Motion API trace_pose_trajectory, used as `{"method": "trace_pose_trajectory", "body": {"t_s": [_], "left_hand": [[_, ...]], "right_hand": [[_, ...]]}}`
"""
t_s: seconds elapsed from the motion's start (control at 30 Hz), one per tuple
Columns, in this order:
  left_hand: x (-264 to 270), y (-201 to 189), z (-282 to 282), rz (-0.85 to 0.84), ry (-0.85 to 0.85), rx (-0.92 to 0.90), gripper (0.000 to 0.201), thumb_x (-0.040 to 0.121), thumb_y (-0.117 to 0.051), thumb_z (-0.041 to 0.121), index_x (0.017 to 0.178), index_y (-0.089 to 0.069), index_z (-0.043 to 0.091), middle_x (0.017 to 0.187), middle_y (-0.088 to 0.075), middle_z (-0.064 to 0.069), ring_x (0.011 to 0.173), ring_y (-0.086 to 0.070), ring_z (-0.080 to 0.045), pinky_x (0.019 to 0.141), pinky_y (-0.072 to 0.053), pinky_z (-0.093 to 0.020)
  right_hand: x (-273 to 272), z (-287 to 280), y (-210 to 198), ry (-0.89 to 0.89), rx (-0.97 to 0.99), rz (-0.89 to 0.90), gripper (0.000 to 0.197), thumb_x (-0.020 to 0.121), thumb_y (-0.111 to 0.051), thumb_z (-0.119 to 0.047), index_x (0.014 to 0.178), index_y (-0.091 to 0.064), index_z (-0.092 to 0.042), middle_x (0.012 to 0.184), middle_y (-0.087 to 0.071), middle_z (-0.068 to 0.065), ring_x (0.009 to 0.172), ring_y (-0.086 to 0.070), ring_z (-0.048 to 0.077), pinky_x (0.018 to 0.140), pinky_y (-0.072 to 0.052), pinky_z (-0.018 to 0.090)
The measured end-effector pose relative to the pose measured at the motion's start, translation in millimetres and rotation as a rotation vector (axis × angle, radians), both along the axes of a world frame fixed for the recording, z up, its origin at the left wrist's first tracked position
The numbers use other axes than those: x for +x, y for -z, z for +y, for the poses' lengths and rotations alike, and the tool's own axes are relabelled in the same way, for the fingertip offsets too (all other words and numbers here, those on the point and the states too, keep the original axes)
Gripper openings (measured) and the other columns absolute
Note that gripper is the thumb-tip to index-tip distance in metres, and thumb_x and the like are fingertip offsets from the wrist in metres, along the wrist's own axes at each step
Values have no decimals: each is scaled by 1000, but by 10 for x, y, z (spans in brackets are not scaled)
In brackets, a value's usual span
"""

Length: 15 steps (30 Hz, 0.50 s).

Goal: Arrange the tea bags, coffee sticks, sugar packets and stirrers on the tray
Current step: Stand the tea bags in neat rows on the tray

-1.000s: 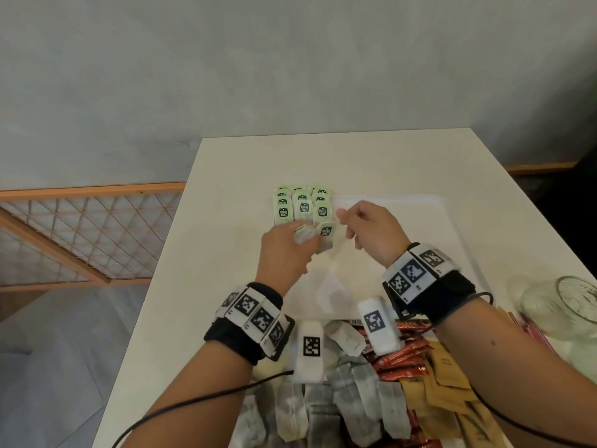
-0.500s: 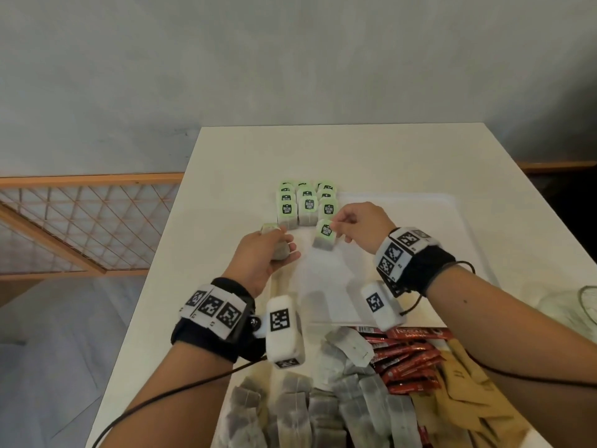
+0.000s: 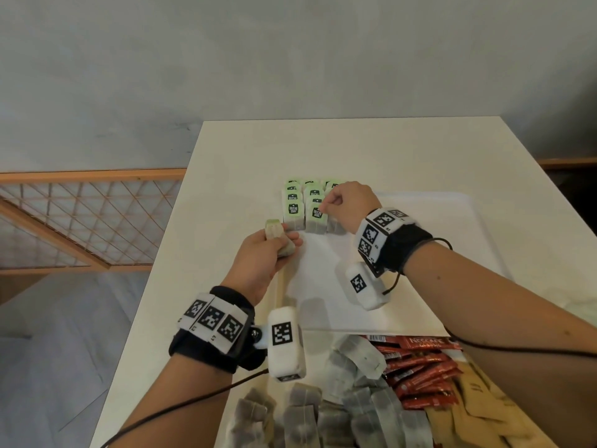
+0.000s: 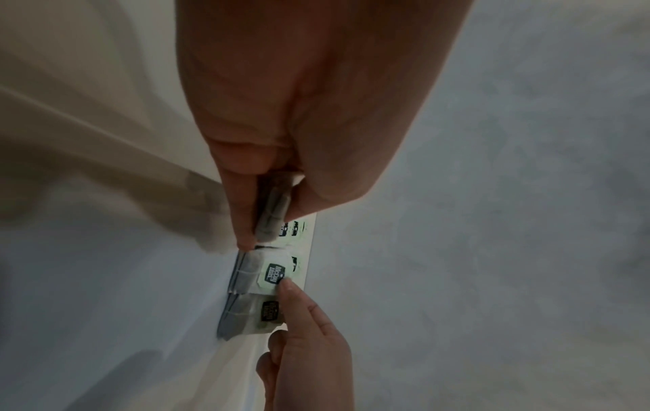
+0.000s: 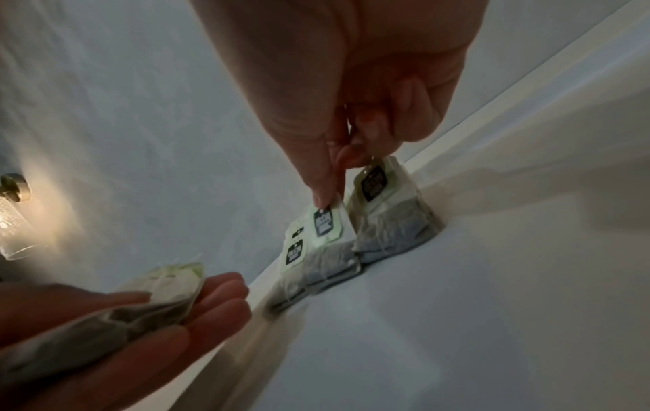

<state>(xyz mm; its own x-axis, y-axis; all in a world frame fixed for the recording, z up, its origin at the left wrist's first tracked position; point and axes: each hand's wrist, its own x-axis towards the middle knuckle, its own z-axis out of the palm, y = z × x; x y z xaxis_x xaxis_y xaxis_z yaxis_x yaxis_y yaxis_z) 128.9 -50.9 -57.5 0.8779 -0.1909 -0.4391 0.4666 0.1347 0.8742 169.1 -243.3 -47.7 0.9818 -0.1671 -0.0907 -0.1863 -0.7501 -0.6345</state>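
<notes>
In the head view, a white tray [image 3: 452, 221] is seen on a white table [image 3: 258, 147], with rows of green-tagged tea bags [image 3: 294, 210] laid at its far left corner. The left hand [image 3: 261, 253] is curled round a small stack of tea bags [image 3: 274, 231] just beside the tray's left edge. The right hand [image 3: 349, 202] is held over the rows, forefinger and thumb pinched at one tag. Loose tea bags [image 3: 323, 415], red coffee sticks [image 3: 420, 367] and brown packets [image 3: 478, 412] are piled nearest the person. From the left wrist, the stack [image 4: 274, 208] is seen pinched (edge-on). From the right wrist, a fingertip [image 5: 325, 194] is seen touching the tag [image 5: 325, 223] of a laid tea bag.
</notes>
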Motion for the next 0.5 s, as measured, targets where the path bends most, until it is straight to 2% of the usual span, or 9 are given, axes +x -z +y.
{"method": "trace_pose_trajectory", "body": {"t_s": [0.13,0.2,0.3,0.4,0.5], "left_hand": [[-41,-47,-36,-55,66,-4,22,98,-49,-2,106,-65,11,110,-70,-12,104,-68,-19,91,-55,-27],[-71,-73,-64,-86,109,-2,21,98,-51,-1,105,-65,12,109,-70,-12,105,-67,-20,94,-54,-29],[-138,-106,-133,-114,169,6,18,96,-56,2,110,-66,8,108,-71,-14,105,-67,-21,94,-55,-30],[-223,-142,-218,-154,215,19,26,91,-64,3,118,-64,4,111,-70,-16,104,-67,-24,96,-54,-35],[-300,-182,-288,-215,237,62,24,89,-67,2,112,-67,7,108,-70,-16,98,-66,-23,97,-54,-43]], "right_hand": [[-104,-24,-76,48,91,-88,20,84,-71,-34,99,-69,-21,88,-59,-5,83,-56,11,69,-42,23],[-251,-6,-133,45,216,-133,18,83,-73,-33,96,-70,-22,84,-60,-5,75,-54,8,64,-39,17],[-475,20,-160,-58,325,-65,15,82,-74,-35,90,-73,-23,79,-61,-5,65,-51,4,65,-40,20],[-643,31,-160,-118,376,12,23,78,-75,-41,87,-74,-20,75,-69,-3,58,-56,5,64,-48,25],[-761,32,-156,-103,384,5,26,75,-77,-44,85,-74,-20,75,-70,-1,58,-57,7,64,-49,24]]}}
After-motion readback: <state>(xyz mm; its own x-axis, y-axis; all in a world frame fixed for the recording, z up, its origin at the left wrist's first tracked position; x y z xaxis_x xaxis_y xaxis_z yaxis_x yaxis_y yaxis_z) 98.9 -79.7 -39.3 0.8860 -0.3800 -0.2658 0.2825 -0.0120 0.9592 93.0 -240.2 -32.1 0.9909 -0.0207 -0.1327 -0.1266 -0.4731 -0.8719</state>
